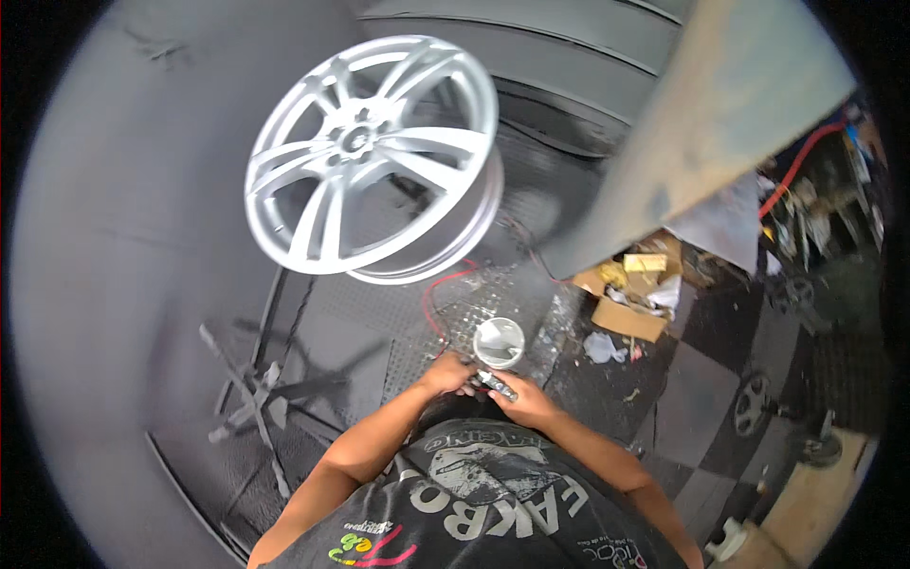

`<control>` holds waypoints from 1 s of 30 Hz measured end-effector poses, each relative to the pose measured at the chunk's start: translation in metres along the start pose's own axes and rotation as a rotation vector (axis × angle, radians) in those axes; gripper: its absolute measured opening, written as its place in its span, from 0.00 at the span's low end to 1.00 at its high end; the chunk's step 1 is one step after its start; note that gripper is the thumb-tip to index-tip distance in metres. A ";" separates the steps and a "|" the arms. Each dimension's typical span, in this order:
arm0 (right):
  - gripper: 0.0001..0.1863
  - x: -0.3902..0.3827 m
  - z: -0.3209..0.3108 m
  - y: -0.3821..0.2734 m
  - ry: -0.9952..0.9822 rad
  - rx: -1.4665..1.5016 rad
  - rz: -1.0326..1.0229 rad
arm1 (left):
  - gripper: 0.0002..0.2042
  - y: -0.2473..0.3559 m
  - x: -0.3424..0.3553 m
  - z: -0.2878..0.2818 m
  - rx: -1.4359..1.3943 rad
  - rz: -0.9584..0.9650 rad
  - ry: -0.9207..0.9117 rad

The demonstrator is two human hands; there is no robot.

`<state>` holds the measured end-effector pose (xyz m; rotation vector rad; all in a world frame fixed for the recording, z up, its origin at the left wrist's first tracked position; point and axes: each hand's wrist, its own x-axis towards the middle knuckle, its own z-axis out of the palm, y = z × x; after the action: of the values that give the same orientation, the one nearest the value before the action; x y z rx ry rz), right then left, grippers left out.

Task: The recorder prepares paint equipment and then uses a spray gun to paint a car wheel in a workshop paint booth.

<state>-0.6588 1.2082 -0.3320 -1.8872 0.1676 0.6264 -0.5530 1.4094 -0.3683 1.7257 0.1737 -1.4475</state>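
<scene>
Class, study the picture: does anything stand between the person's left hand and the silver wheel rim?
Nothing visible blocks the left hand from the silver wheel rim. A red hose curves between them, apparently along the floor; the white cup sits right of that path.

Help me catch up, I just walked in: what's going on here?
A person's right hand holds a small metallic tool, and the left hand is close beside it, though its grip is unclear. A round whitish cup is just beyond the hands. Farther off, ahead and to the left, a silver wheel is tilted, with neither hand on it.
</scene>
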 end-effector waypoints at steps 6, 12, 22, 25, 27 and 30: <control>0.27 0.021 0.000 0.012 -0.058 0.038 -0.184 | 0.16 -0.016 0.009 -0.007 0.091 0.019 0.086; 0.30 0.040 0.004 0.044 -0.110 -0.015 -0.192 | 0.16 -0.007 -0.002 -0.017 -0.026 0.061 0.011; 0.22 0.082 0.001 0.047 -0.133 -0.138 -0.181 | 0.40 -0.007 0.024 0.012 -0.075 0.559 0.480; 0.19 0.102 0.013 0.060 -0.248 -0.307 -0.274 | 0.33 -0.013 0.034 0.023 -0.326 0.601 0.563; 0.19 0.115 0.022 0.048 -0.291 -0.307 -0.282 | 0.28 -0.021 0.037 0.015 -0.403 0.604 0.730; 0.22 0.150 0.028 0.043 -0.384 -0.296 -0.270 | 0.28 -0.029 0.055 -0.008 -0.415 0.594 0.879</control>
<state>-0.5582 1.2422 -0.4492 -1.9812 -0.4428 0.8452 -0.5471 1.4109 -0.4305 1.7377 0.3572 -0.1528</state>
